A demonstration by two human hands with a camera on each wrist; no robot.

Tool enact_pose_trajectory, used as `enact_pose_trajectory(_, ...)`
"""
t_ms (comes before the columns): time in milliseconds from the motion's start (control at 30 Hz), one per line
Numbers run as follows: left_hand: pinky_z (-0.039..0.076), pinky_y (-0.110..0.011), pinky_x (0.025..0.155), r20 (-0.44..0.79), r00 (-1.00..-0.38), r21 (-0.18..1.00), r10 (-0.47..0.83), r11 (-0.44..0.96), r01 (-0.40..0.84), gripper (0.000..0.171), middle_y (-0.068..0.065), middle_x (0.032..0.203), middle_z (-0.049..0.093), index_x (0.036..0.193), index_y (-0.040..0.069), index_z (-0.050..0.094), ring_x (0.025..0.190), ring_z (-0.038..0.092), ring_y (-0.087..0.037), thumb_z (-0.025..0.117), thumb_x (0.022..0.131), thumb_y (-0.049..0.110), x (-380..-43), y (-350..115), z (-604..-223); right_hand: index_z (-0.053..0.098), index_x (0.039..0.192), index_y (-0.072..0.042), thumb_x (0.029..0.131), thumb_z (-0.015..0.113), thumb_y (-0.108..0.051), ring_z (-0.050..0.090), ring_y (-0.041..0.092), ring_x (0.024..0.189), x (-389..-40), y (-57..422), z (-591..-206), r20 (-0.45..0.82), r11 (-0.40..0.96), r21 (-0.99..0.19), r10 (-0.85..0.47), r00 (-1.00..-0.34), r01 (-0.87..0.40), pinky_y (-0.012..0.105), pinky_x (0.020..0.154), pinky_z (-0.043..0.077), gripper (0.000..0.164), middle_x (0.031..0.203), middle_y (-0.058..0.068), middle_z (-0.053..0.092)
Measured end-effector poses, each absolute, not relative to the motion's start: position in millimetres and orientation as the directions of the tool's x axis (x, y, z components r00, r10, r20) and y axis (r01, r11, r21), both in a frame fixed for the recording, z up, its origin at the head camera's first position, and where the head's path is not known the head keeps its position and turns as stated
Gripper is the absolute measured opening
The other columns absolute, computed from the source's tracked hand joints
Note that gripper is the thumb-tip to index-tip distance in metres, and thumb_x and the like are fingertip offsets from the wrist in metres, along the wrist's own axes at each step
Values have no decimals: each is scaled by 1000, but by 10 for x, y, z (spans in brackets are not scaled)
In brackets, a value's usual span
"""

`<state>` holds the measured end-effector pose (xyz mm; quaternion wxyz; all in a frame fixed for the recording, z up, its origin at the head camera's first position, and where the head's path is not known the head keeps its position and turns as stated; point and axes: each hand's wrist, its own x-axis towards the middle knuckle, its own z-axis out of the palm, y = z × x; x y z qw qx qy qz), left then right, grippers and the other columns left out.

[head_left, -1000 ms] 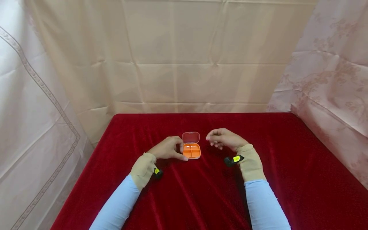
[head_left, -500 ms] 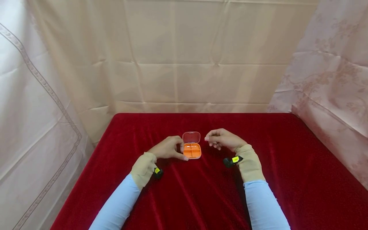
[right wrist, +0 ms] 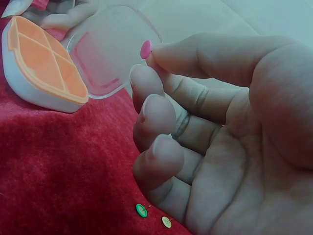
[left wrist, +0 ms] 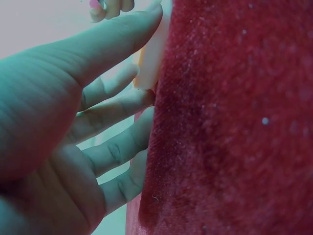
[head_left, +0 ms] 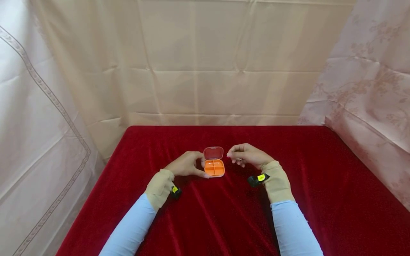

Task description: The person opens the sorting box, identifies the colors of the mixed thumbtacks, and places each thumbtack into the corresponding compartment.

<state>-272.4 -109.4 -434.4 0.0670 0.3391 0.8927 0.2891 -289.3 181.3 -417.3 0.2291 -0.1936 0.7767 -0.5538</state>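
Observation:
An orange pill box point(head_left: 214, 168) with divided compartments lies on the red cloth, its clear lid point(head_left: 213, 153) raised at the back. My left hand point(head_left: 189, 164) holds the box from its left side, thumb at the front and fingers behind. In the left wrist view the box's pale side point(left wrist: 150, 63) shows beyond the thumb. To the right of the lid, my right hand point(head_left: 251, 155) pinches a pink thumbtack point(right wrist: 146, 49) between thumb and index finger, above the cloth. The other fingers of that hand are loosely curled.
A green thumbtack point(right wrist: 142, 210) and a yellow thumbtack point(right wrist: 167, 222) lie on the cloth below the right hand. The red velvet cloth point(head_left: 153, 142) covers the table, with curtains point(head_left: 224, 64) hanging behind and at both sides.
My right hand has drifted slightly left, nearer to the pill box, with the thumbtack still pinched. The left hand keeps its hold on the box almost unmoved.

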Motion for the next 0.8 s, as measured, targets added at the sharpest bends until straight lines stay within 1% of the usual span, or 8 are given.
enact_pose_trajectory(267, 40, -25, 65, 66, -775, 564, 629, 617, 549, 44, 2, 85, 61, 92, 16, 62, 76, 48, -14, 84, 70, 47, -2733, -1090, -4355, 57, 114, 13, 95, 64, -24, 50, 16, 69, -2893, 1799, -4188, -151, 314, -949, -555, -818, -38, 27, 55, 42, 42, 84, 9, 58)
enact_pose_trajectory(433, 41, -25, 67, 68, -773, 564, 630, 615, 551, 44, 2, 87, 61, 93, 15, 61, 77, 49, -14, 84, 71, 46, -2734, -1092, -4367, 58, 113, 13, 95, 65, -25, 51, 16, 68, -2902, 1793, -4215, -151, 314, -949, -557, -816, -39, 27, 55, 43, 42, 84, 9, 59)
enact_pose_trajectory(800, 40, -24, 60, 46, -788, 574, 614, 629, 524, 47, -4, 85, 60, 94, 16, 60, 69, 47, -14, 83, 70, 50, -2759, -1090, -4374, 58, 111, 13, 95, 64, -24, 50, 16, 66, -2916, 1778, -4233, -135, 314, -947, -565, -814, -61, 27, 54, 42, 41, 83, 10, 59)
